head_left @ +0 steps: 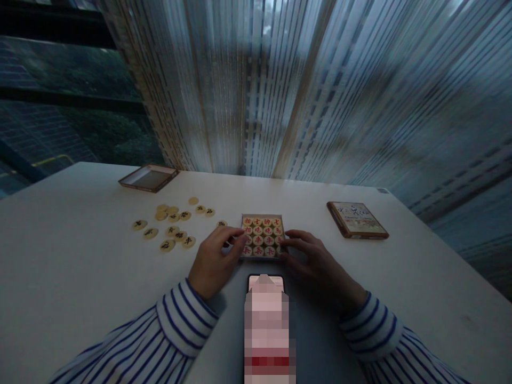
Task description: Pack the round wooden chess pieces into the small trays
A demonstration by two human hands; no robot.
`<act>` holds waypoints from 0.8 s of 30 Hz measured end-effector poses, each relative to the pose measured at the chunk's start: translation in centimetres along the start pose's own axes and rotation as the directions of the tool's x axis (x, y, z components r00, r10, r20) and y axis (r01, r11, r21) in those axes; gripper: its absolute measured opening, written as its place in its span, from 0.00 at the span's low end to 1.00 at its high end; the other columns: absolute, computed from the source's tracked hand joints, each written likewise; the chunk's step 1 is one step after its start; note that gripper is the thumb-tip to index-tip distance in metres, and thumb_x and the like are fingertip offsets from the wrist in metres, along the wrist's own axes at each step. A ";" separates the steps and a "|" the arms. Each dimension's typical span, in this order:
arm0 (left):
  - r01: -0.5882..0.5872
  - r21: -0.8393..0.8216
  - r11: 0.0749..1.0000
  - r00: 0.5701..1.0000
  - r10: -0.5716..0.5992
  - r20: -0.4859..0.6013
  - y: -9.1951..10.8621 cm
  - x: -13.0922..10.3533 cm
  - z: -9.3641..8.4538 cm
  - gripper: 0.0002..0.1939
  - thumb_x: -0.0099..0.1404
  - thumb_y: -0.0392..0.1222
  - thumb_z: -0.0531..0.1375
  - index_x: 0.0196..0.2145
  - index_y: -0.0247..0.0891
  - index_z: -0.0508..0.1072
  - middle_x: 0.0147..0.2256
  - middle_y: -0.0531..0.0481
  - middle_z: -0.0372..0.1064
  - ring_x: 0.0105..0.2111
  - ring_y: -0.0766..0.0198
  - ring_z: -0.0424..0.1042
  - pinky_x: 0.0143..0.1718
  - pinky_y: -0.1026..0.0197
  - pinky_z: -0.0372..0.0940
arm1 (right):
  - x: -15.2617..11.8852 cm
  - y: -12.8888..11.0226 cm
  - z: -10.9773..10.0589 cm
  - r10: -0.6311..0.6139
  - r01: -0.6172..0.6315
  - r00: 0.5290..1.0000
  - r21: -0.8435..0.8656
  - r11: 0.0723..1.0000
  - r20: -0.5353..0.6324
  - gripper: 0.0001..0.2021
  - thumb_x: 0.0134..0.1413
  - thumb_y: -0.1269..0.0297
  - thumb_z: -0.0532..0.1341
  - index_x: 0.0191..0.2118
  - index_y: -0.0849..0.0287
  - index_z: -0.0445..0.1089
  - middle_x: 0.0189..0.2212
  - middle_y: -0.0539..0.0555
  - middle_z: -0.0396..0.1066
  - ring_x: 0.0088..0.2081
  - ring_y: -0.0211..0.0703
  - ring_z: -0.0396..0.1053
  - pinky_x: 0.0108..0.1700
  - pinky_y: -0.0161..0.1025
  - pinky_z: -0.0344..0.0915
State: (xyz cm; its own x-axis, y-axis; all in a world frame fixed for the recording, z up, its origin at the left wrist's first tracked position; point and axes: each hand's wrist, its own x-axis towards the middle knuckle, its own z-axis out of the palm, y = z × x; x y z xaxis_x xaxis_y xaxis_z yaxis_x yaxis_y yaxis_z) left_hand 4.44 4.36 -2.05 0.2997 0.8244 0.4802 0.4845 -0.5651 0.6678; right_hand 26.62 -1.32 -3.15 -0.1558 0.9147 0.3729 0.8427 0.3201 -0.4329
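Note:
A small shallow box [262,259] of round Chinese chess pieces lies in front of me. Its pieces [258,240] carry red characters and sit in neat rows. At the box's left side, my left hand [218,256] has its thumb and index finger closed on the edge. My right hand [316,258] holds the opposite side, its fingertips over the rim by the rightmost pieces. Both hands hide parts of the box's sides. Loose pieces with dark characters [172,231] lie scattered left of the box, some overlapping and some face down.
A phone [266,281], mostly blurred out, is directly below the box. An open, shallow lid or tray [149,178] lies at the back left. On the right rests a brown-edged, closed flat box [358,220]. Sheer curtains [256,96] hang behind the white table [100,256].

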 end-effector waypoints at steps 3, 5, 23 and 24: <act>0.008 0.004 1.000 1.000 -0.008 0.005 0.0 0.0 0.0 0.09 0.62 0.42 0.54 0.34 0.37 0.72 0.31 0.49 0.70 0.29 0.65 0.68 0.32 0.61 0.65 | 0.0 0.0 -0.1 0.002 -0.002 1.000 -0.008 1.000 -0.002 0.13 0.52 0.61 0.58 0.44 0.55 0.70 0.47 0.60 0.67 0.48 0.50 0.66 0.47 0.52 0.64; 0.014 0.009 1.000 1.000 -0.014 0.005 0.0 0.0 0.0 0.09 0.62 0.42 0.54 0.33 0.37 0.72 0.30 0.49 0.70 0.29 0.65 0.68 0.32 0.61 0.65 | 0.0 -0.1 -0.2 0.005 -0.005 1.000 -0.015 1.000 -0.006 0.14 0.52 0.61 0.59 0.45 0.55 0.69 0.48 0.60 0.67 0.48 0.51 0.66 0.48 0.52 0.64; 0.219 -0.040 0.975 0.965 -0.210 0.156 -0.1 -1.2 -0.5 0.14 0.59 0.42 0.54 0.42 0.34 0.70 0.32 0.46 0.74 0.32 0.61 0.73 0.35 0.58 0.69 | 0.0 -0.4 -0.3 0.005 -0.003 0.999 -0.059 0.998 0.038 0.19 0.47 0.64 0.62 0.48 0.57 0.64 0.46 0.59 0.70 0.47 0.51 0.67 0.48 0.53 0.62; 0.219 -0.043 0.975 0.965 -0.210 0.154 -0.1 -1.2 -0.5 0.14 0.59 0.42 0.54 0.42 0.35 0.70 0.33 0.46 0.74 0.32 0.61 0.73 0.35 0.58 0.69 | 0.0 -0.4 -0.2 0.005 -0.003 0.999 -0.054 0.999 0.035 0.19 0.48 0.64 0.61 0.48 0.57 0.64 0.46 0.59 0.70 0.47 0.51 0.67 0.48 0.53 0.62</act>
State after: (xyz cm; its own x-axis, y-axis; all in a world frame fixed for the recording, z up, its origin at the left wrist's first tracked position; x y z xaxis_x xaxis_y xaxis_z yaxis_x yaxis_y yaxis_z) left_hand 3.68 3.40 -2.41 0.3142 0.9196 0.2356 0.5025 -0.3717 0.7806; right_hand 26.40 -1.54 -2.81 -0.1691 0.9244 0.3420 0.8699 0.3031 -0.3891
